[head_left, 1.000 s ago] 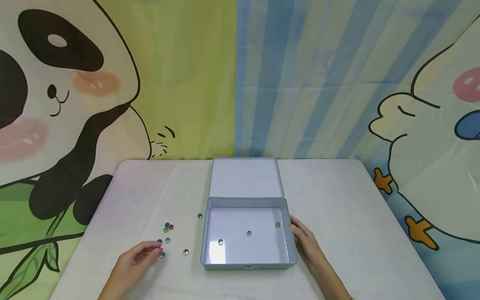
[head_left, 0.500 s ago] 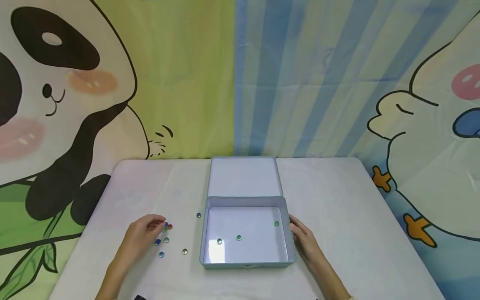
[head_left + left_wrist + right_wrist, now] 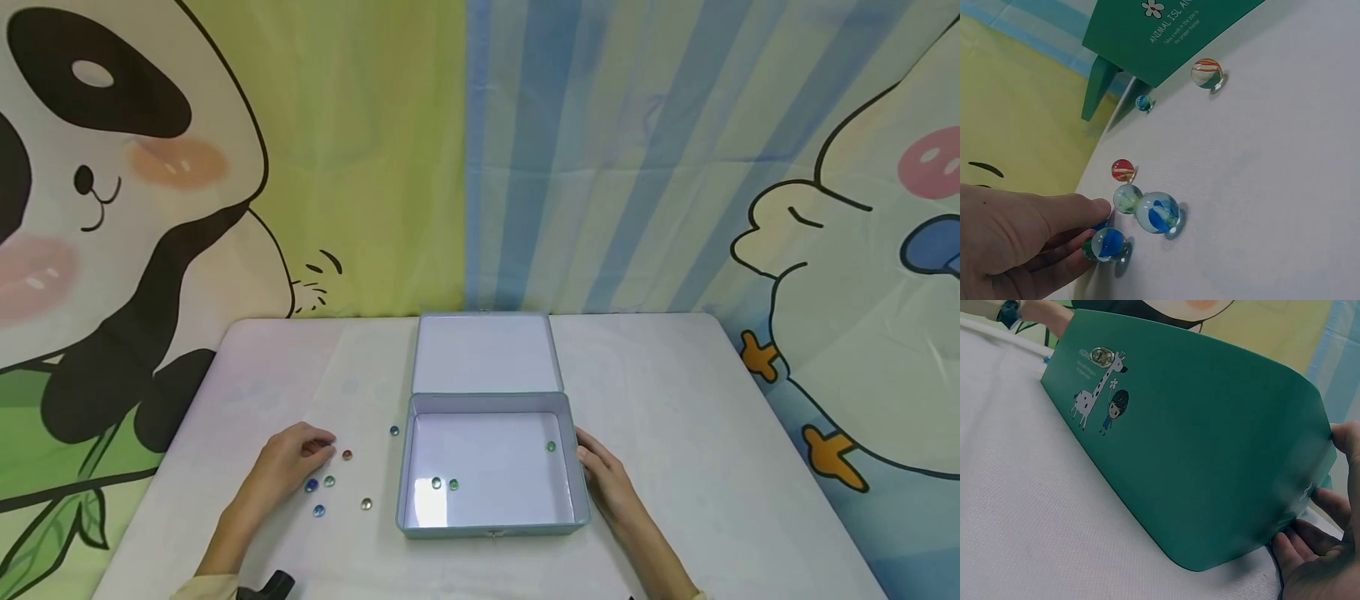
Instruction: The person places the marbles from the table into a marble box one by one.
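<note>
My left hand (image 3: 288, 462) is low at the left of the table, thumb and fingers pinching a blue marble (image 3: 1102, 224). A green marble (image 3: 1088, 249) shows at its fingers, mostly hidden. Near it lie a red marble (image 3: 347, 455), a pale green marble (image 3: 330, 481), a dark blue marble (image 3: 312, 484), a light blue marble (image 3: 319, 510) and a clear striped marble (image 3: 366, 503). At the right side of the open tin box (image 3: 492, 532), my right hand (image 3: 611, 479) grips the wall, thumb by the rim. Inside the box are green marbles (image 3: 551, 447) and a pale marble (image 3: 437, 482).
The box lid (image 3: 486, 353) lies back, its pale inside facing up. A small blue marble (image 3: 394, 431) sits just left of the box. White cloth covers the table (image 3: 660, 375); a printed curtain (image 3: 600, 167) hangs behind its far edge.
My left hand moved up from the dark blue marble to the back cluster; the blue and green ones there are now at its fingers. A green marble in the box rolled left. My right hand stayed.
</note>
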`<state>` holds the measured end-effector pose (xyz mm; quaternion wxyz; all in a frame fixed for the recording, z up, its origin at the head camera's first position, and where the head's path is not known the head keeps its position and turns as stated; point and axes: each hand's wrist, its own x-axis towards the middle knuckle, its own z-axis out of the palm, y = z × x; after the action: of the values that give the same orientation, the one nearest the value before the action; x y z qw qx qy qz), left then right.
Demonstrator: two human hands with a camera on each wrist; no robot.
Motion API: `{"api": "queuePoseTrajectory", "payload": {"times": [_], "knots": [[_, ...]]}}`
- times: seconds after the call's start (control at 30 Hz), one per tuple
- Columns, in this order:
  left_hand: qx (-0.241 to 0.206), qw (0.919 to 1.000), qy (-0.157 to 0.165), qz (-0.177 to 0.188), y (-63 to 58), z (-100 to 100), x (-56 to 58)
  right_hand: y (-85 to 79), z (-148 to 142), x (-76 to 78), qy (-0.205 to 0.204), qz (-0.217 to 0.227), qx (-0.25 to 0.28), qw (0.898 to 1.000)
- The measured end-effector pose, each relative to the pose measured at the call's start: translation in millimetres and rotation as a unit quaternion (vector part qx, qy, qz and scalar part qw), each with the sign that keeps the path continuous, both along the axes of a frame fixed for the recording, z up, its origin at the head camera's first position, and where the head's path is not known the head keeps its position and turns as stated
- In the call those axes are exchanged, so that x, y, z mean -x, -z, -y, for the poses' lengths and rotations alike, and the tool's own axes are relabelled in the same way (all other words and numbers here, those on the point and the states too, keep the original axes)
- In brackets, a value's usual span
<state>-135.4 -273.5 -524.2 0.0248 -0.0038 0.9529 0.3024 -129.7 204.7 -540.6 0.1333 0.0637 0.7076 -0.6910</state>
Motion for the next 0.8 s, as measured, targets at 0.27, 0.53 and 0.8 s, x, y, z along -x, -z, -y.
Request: {"api": "queuePoseTrajectory", "payload": {"times": [0.27,0.53,0.8], "knots": [[-0.006,0.9998,0.002,-0.018,4.0,1.4,0.4,-0.5,0.1,-0.4,0.0,0.004,0.002,1.0],[-0.089,0.9929,0.02,-0.077,-12.8,-9.9,-2.4,-1.3,1.0,-0.3,-0.009,0.0,0.002,1.0],[-0.259,0.9576,0.111,-0.056,-41.1,-48.0,-15.0,-2.4,1.8,-0.5,-0.005,0.002,0.001,1.0]]}}
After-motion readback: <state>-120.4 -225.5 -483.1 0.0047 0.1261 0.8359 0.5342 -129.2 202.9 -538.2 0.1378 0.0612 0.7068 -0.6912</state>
